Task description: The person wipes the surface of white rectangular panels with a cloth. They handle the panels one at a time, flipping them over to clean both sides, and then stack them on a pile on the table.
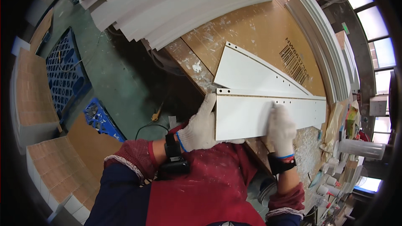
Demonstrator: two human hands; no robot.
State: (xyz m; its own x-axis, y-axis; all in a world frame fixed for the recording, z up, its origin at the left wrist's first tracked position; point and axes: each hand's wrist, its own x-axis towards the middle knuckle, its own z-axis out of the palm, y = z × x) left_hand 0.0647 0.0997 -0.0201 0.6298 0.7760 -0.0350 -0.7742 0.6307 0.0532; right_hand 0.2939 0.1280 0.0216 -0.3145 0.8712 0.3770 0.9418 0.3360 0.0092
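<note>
A long white panel (242,119) with a raw chipboard edge and small drilled holes lies across the near side of the bench. My left hand (196,130), in a pale knitted glove, grips its left end, the thumb at the upper corner and the fingers partly hidden under the panel. My gloved right hand (281,130) rests on the panel's face right of its middle, fingers curled in. Whatever it may hold is hidden. Behind, a second white panel (247,69) lies slanted, with holes along its edge.
Brown cardboard (255,23) spotted with white covers the bench. Stacked white panels (180,4) rise at the far side, and long strips (331,54) stand at the right. Blue plastic pallets (67,73) and stacked boards (37,92) are on the left. Cups and bottles (326,186) crowd the lower right.
</note>
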